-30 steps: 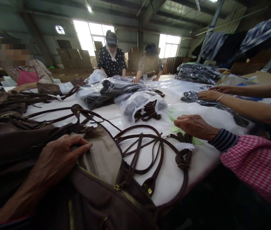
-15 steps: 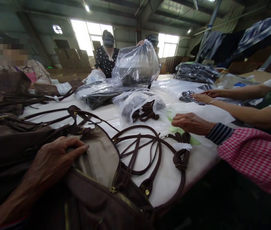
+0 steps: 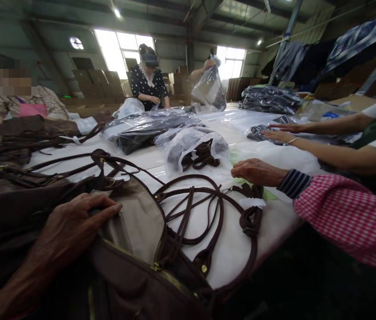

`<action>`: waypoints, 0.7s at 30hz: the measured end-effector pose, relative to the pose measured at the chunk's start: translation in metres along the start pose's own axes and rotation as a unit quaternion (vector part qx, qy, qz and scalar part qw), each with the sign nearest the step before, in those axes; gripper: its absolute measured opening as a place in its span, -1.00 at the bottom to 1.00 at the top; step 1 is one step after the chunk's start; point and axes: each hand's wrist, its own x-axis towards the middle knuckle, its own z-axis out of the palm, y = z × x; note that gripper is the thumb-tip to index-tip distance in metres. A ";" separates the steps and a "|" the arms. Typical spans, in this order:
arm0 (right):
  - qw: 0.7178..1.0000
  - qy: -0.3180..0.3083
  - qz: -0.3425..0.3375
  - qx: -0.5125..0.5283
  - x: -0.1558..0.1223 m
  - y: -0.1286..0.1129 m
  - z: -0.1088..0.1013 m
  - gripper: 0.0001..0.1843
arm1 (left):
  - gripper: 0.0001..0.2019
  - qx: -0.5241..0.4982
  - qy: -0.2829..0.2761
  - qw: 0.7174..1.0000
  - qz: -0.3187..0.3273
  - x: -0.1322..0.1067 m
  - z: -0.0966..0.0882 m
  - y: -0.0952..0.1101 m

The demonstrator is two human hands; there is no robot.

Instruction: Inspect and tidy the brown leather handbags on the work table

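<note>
A dark brown handbag with a brass zipper lies unzipped before me, its beige lining showing. My left hand is closed over the edge of the opening, thumb and fingers pinching the bag beside an inner zipped pocket. Further right, my right hand hovers over or rests on pale green sheets, fingertips pressed together; whatever is between them is hidden. Just below it lies a bundled brown strap with a white wrap around it. Long brown handles loop across the table between my hands.
A clear plastic bag holding brown straps stands mid-table, with plastic-wrapped dark goods behind it. More brown bags pile at left. A co-worker's hands press a wrapped packet at right. Other people stand across the table.
My right hand has shifted slightly left in the view; my left hand keeps its place on the bag. Across the table, the large plastic-wrapped item a co-worker lifts has moved back and right.
</note>
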 end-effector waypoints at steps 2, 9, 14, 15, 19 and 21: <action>1.000 0.004 0.006 0.000 -0.001 0.003 -0.002 -0.76 | -0.49 0.002 0.002 1.000 0.004 0.000 0.001 -0.002; 1.000 0.000 0.012 0.016 -0.006 0.011 -0.011 -0.75 | -0.51 0.010 0.009 1.000 0.013 0.001 0.003 -0.006; 0.997 -0.025 0.007 0.073 -0.002 0.014 -0.013 -0.73 | -0.51 0.004 0.006 1.000 0.003 0.003 0.004 -0.008; 0.996 -0.031 0.003 0.081 0.000 0.013 -0.012 -0.73 | -0.52 0.002 0.007 1.000 0.003 0.003 0.005 -0.009; 0.997 -0.040 0.008 0.066 0.006 0.005 -0.004 -0.74 | -0.53 0.001 0.010 1.000 0.008 0.003 0.005 -0.010; 0.996 -0.043 0.021 0.075 0.006 0.000 -0.002 -0.77 | -0.53 0.005 0.001 1.000 0.008 0.003 0.004 -0.010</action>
